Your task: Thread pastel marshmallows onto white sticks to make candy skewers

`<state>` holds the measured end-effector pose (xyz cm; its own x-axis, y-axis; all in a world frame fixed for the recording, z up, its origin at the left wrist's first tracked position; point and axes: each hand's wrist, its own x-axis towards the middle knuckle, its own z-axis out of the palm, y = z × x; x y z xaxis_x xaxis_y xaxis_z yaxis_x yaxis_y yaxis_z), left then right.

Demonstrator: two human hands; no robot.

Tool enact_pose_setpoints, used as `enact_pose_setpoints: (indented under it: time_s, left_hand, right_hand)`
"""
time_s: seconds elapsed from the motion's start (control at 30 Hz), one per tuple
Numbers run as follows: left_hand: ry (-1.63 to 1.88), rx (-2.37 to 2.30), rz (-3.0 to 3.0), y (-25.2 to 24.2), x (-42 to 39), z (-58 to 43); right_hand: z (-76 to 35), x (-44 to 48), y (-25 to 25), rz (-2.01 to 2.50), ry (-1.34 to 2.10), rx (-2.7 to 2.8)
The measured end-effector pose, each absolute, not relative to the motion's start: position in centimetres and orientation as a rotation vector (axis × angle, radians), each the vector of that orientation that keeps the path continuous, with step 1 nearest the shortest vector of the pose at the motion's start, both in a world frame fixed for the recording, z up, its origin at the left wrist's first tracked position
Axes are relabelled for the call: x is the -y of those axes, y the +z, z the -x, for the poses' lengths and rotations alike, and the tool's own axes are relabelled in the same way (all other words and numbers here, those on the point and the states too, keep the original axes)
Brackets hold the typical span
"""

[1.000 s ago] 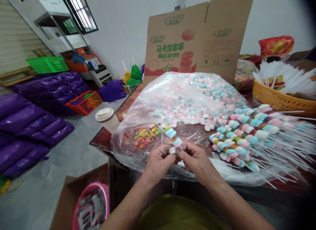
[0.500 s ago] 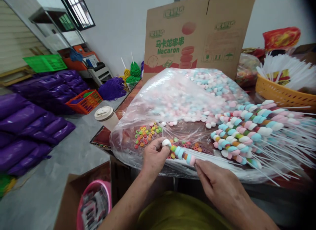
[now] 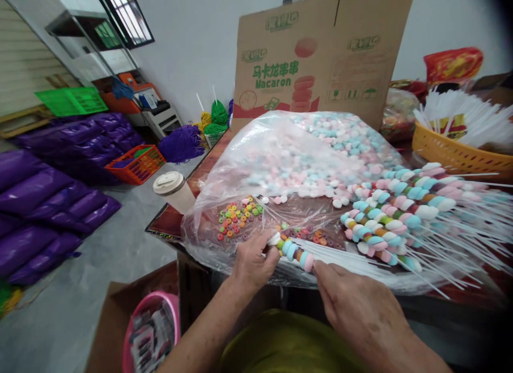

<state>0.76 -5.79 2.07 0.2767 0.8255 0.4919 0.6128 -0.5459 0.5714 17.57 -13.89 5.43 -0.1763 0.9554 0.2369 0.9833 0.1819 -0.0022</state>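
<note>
One marshmallow skewer [image 3: 294,253]: held between both hands, above the near edge of the plastic sheeting; slanted down to the right, with blue, pink and coloured-ring pieces packed along the stick.
Left hand [image 3: 254,258]: one; thumb and forefinger clamped on a single white marshmallow [image 3: 274,238] at the skewer's upper end.
Right hand [image 3: 356,295]: one; fingers together, closed on the lower end just beside one pink marshmallow [image 3: 308,262]; gripped stretch of stick hidden from view.
Cereal rings [image 3: 236,219]: two loose scatters, one beyond the left hand, one just behind the skewer; too many to count.
White sticks [image 3: 340,254]: one flat bundle beyond the right hand; overlapping, number not readable.
Loose marshmallows [image 3: 352,140]: one large heap, pink, white and blue, partly under clear plastic [image 3: 266,140].
Strung skewers [image 3: 401,207]: one pile at the right, candy ends leftward, bare sticks toward the lower right; overlapping, uncountable.
Yellow basket [image 3: 460,154]: one, at the far right, filled with further sticks.
Macaron carton [image 3: 276,100]: one, upright behind the heap.
Lidded cup [image 3: 176,194]: one, near the table's left corner.
Pink bucket [image 3: 173,319]: one, low at the left, with small packets inside.
Plastic crates: two at the left, one orange [image 3: 144,167], one green [image 3: 72,101].
</note>
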Motion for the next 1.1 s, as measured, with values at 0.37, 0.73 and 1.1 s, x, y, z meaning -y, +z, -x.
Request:
enact_pose_setpoints:
  time_s: [0.37,0.73,1.1]
  left_hand:
    - [1.142,-1.081,-1.241,2.3,5.3,-0.5]
    - [1.175,-0.681,-0.444,3.8,4.3,-3.8]
    - [1.352,-0.787,-0.59,3.3,5.3,-6.2]
  right_hand:
    - [-16.4,12.2,2.4,1.655,0.347,1.963]
    - [-15.6,11.8,2.2,1.528,0.518,1.872]
    - [-14.6,11.1,1.6,1.515,0.585,1.838]
